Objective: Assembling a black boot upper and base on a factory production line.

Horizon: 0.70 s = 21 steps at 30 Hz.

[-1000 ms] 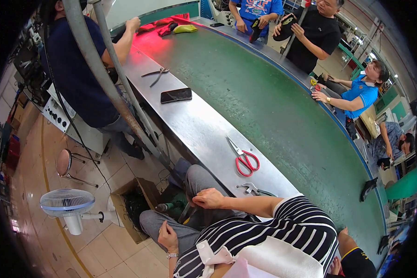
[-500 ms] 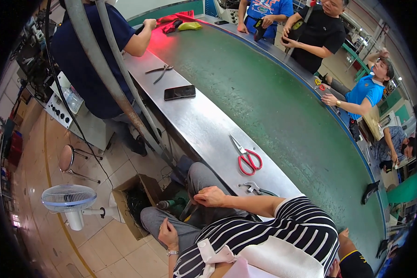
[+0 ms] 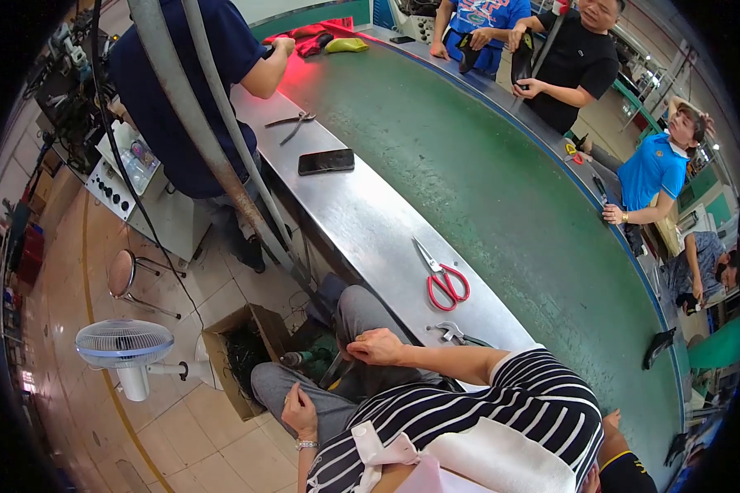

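My left hand (image 3: pixel 300 412), with a bracelet at the wrist, lies on my left thigh in grey trousers (image 3: pixel 327 404). Its fingers are loosely bent, the thumb side apart, and it holds nothing I can see. My right hand (image 3: pixel 376 347) rests on my right knee with its fingers curled in; nothing shows in them. Red-handled scissors (image 3: pixel 446 286) lie on the metal table edge (image 3: pixel 378 238) beyond my right arm. Nearer to that arm are pincers (image 3: pixel 450 332), partly hidden by it. A green tool-like object (image 3: pixel 302 359) shows by my legs.
A green conveyor belt (image 3: pixel 469 189) runs beyond the metal edge, where a black phone (image 3: pixel 326 162) and another pair of pincers (image 3: pixel 291 125) lie. A cardboard box (image 3: pixel 267 329), a fan (image 3: pixel 125 343) and a stool (image 3: pixel 123 274) stand on the left. Co-workers stand around the belt, some handling black shoes.
My hands stay where they were. The view has shifted slightly. Across the belt, a person in black has turned and lifted a black shoe; a person in blue has brought a hand down to the belt's edge.
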Each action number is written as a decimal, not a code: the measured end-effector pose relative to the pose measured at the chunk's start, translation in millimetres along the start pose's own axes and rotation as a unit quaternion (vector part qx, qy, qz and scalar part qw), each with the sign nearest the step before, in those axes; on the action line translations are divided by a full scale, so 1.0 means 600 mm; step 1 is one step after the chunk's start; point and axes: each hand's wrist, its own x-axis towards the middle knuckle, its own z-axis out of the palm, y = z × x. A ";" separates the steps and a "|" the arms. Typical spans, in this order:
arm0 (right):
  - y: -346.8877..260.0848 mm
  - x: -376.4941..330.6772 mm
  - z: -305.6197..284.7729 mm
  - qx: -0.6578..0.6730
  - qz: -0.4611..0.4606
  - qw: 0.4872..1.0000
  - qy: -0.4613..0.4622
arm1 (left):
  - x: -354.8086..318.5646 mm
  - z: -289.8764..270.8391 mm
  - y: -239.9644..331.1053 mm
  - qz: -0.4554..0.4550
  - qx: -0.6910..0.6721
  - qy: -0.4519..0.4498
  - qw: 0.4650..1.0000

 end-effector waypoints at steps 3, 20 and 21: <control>0.003 0.000 0.004 0.002 0.000 1.000 -0.004 | 0.001 -0.003 0.004 -0.003 0.000 -0.003 1.000; 0.000 -0.004 -0.006 0.020 0.006 1.000 -0.020 | -0.001 0.005 -0.002 0.000 0.019 -0.017 1.000; -0.002 -0.007 -0.006 0.021 0.002 1.000 -0.011 | -0.002 0.004 0.001 -0.012 0.016 -0.030 0.999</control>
